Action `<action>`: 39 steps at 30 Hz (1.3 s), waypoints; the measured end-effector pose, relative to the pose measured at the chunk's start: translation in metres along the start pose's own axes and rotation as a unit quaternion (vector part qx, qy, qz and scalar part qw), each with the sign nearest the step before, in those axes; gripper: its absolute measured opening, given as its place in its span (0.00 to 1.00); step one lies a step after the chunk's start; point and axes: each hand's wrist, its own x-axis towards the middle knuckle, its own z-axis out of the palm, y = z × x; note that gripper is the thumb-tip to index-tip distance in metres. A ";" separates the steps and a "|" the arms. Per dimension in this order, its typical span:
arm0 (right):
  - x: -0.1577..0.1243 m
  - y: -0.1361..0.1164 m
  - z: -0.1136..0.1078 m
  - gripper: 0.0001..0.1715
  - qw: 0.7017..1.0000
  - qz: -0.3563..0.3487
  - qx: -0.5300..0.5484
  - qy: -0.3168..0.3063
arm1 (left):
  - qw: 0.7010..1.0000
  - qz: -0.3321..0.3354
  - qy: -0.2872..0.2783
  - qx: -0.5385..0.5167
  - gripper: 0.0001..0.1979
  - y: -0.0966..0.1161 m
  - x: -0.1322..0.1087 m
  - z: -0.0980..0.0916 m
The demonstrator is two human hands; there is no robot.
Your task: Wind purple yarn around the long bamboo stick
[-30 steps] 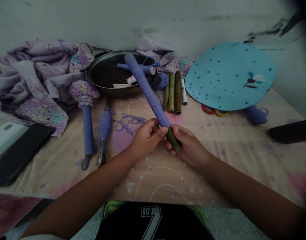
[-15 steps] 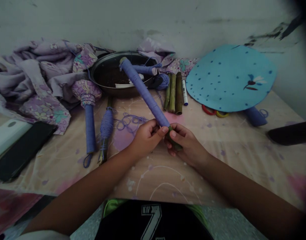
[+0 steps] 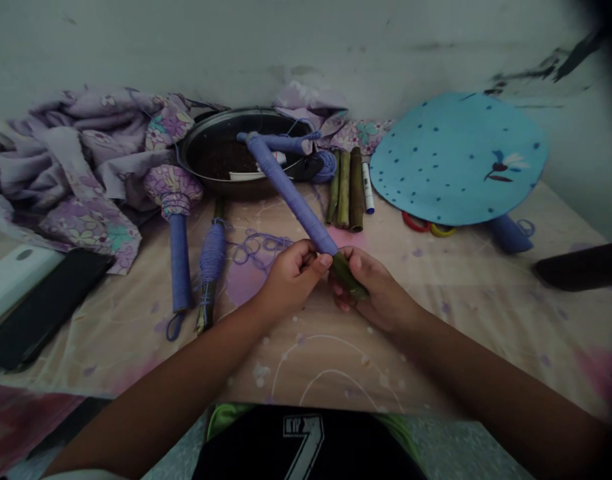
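Left of hands: purple-thread-wound stick [image 3: 212, 261], set aside within reach. Left hand [image 3: 292, 280] clenches the long purple-wrapped stick [image 3: 291, 200]; right hand [image 3: 377, 290] grips its bare green end [image 3: 349, 275], likely to keep the wrap tight. Far end sits over dark metal bowl [image 3: 221, 119]. Beyond hands: cut green stems [image 3: 343, 190], side by side, probably spare stock.

Behind the fingers [image 3: 306, 257]: bowl [image 3: 211, 157], sticks [image 3: 343, 190]
Left of the fingers: phone [image 3: 46, 307], cloth [image 3: 86, 160]
Right of the fingers: disc [image 3: 459, 160]
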 end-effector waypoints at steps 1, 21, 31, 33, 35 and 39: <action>0.000 0.000 0.000 0.20 1.000 -0.002 -0.008 -0.003 | 1.000 0.005 0.007 0.016 0.17 0.000 0.000 0.000; 0.002 0.003 0.000 0.18 0.999 -0.004 -0.028 0.027 | 0.995 0.009 0.034 0.094 0.15 -0.003 -0.001 0.000; 0.003 0.003 -0.003 0.22 0.999 0.006 -0.047 0.028 | 0.999 -0.008 -0.041 -0.022 0.16 -0.003 0.002 -0.001; 0.002 0.005 -0.002 0.21 0.998 -0.015 -0.044 0.030 | 1.000 -0.002 -0.028 0.003 0.16 -0.003 0.002 -0.001; 0.002 0.005 0.000 0.21 0.998 -0.038 -0.041 0.028 | 0.999 0.000 -0.007 0.035 0.16 -0.002 0.001 -0.001; 0.002 0.003 0.000 0.17 0.999 -0.028 -0.039 0.017 | 1.000 -0.008 -0.023 0.016 0.14 -0.002 0.000 0.000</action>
